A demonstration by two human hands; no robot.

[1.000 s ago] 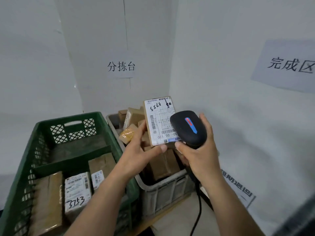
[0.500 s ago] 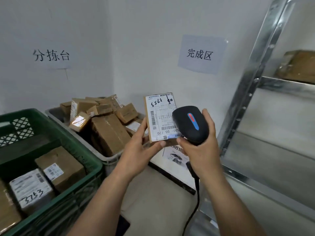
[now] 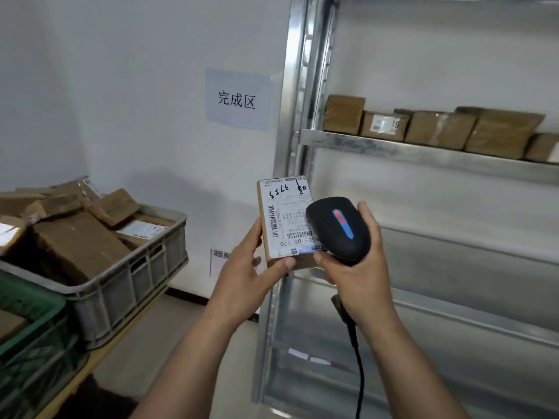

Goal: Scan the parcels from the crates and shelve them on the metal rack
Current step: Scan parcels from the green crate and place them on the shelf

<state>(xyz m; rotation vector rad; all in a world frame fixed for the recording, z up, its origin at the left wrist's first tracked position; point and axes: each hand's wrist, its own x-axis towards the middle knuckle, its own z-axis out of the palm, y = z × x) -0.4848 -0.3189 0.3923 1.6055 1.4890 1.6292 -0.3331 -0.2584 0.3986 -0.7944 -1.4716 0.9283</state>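
A white wall backs a metal rack [image 3: 423,152] at 3 o'clock. The left hand [image 3: 245,267] pinches a labelled cardboard parcel [image 3: 281,216], which stands upright at the hand's 1 o'clock. The right hand [image 3: 360,264] grips a black barcode scanner [image 3: 338,228] over the label's 4 o'clock corner. A grey crate [image 3: 130,285] of parcels sits at 9 o'clock.

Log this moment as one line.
left hand: holds parcel | right hand: holds scanner at parcel | metal rack: ahead, parcel unshelved

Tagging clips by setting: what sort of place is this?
Probably a parcel sorting room: a grey crate heaped with cardboard parcels, a metal rack holding a row of boxes, and a scanner at a labelled parcel.
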